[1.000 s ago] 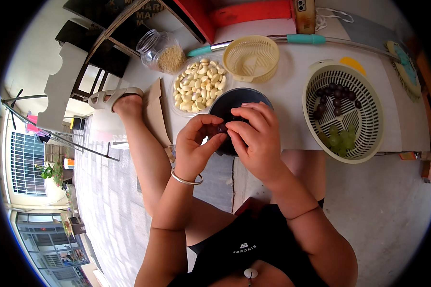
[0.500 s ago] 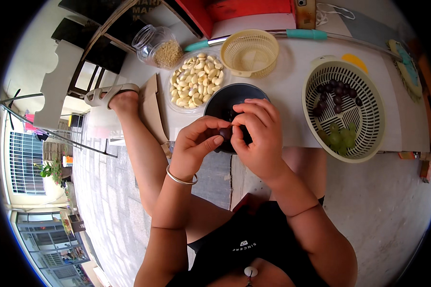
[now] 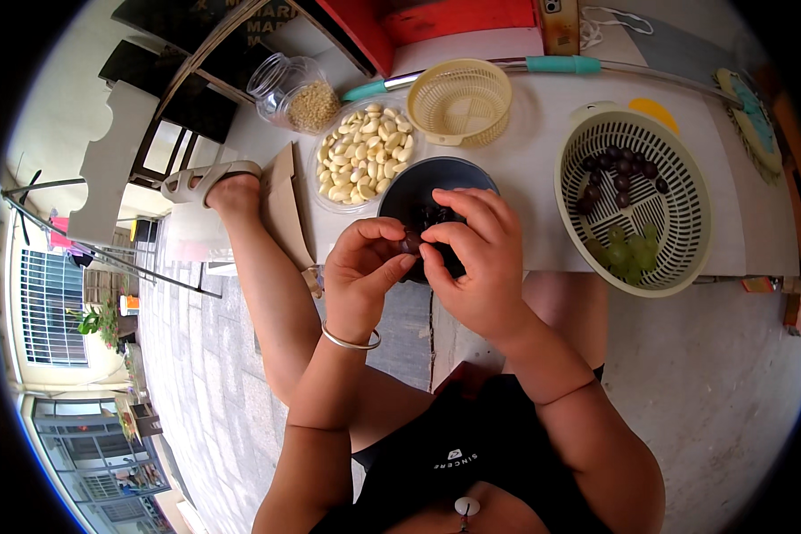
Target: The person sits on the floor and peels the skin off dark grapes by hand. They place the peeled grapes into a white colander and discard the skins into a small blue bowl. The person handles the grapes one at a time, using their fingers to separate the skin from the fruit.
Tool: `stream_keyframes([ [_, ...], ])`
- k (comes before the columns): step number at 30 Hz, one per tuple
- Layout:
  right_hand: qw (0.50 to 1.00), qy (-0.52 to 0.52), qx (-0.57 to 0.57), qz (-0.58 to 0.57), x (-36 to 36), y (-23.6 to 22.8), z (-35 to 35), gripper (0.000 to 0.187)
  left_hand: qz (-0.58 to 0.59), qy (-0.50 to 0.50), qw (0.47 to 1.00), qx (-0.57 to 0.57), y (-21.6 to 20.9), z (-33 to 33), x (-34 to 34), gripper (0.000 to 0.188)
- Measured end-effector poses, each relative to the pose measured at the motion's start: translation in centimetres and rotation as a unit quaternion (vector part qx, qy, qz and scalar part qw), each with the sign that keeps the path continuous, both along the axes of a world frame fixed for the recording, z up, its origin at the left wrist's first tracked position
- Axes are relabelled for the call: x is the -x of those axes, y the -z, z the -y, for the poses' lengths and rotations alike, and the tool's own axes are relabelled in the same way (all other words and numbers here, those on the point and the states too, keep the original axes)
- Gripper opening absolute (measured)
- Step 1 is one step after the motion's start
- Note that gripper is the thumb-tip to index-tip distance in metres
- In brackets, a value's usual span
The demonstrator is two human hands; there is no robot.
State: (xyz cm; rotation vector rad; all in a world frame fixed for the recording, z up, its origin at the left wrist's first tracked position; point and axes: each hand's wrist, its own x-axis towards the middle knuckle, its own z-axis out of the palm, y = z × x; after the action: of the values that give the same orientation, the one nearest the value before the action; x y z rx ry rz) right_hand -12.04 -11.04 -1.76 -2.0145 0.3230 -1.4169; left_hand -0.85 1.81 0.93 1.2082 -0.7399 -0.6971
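A dark purple grape (image 3: 409,242) is pinched between the thumb and fingers of my left hand (image 3: 360,271), which wears a silver bangle. On its other side, the thumb and forefinger of my right hand (image 3: 481,254) close against the fruit, the other fingers curled loosely. Both hands are over the near part of a dark grey bowl (image 3: 432,173). Small dark pieces (image 3: 434,214) lie inside it, partly hidden by my fingers. To the right, a pale oval colander (image 3: 571,227) holds dark grapes (image 3: 623,178) and green grapes (image 3: 632,254).
Behind the bowl are a tub of peeled garlic-like cloves (image 3: 365,156), a yellowish basket (image 3: 461,98) and a clear jar (image 3: 280,80) of small tan grains. A pole with teal grips (image 3: 562,65) crosses the table's back. A phone (image 3: 558,27) leans near a red box (image 3: 463,22).
Both hands have shifted slightly toward the left, and the right thumb and forefinger now press on the grape's side. More of the dark pieces in the bowl shows.
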Motion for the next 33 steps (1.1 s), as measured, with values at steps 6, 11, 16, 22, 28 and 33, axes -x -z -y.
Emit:
stream_keyframes([
  [6,0.999,0.033,0.035,-0.005,-0.2,0.1,-0.3,0.021,0.138,-0.011,0.99,-0.002,0.4,0.0,0.5,0.034],
  [11,0.996,-0.058,-0.071,0.019,-0.1,0.1,0.1,0.02,-0.028,0.038,0.999,-0.017,-0.3,-0.2,-0.2,0.033],
  [16,0.992,-0.047,-0.117,0.024,0.0,0.5,0.4,0.019,-0.165,0.117,0.979,0.018,0.1,0.1,-0.8,0.032],
  [22,0.992,-0.042,-0.12,0.022,0.1,0.2,0.7,0.018,-0.192,0.074,0.978,0.037,0.3,-0.2,-0.9,0.033],
  [28,0.992,-0.064,-0.104,0.015,0.5,0.0,0.4,0.02,-0.018,-0.027,0.999,0.038,0.4,0.2,0.4,0.035],
  [33,0.994,-0.051,-0.092,0.02,0.2,0.1,-0.1,0.02,0.194,-0.065,0.978,0.029,0.9,0.1,1.1,0.036],
])
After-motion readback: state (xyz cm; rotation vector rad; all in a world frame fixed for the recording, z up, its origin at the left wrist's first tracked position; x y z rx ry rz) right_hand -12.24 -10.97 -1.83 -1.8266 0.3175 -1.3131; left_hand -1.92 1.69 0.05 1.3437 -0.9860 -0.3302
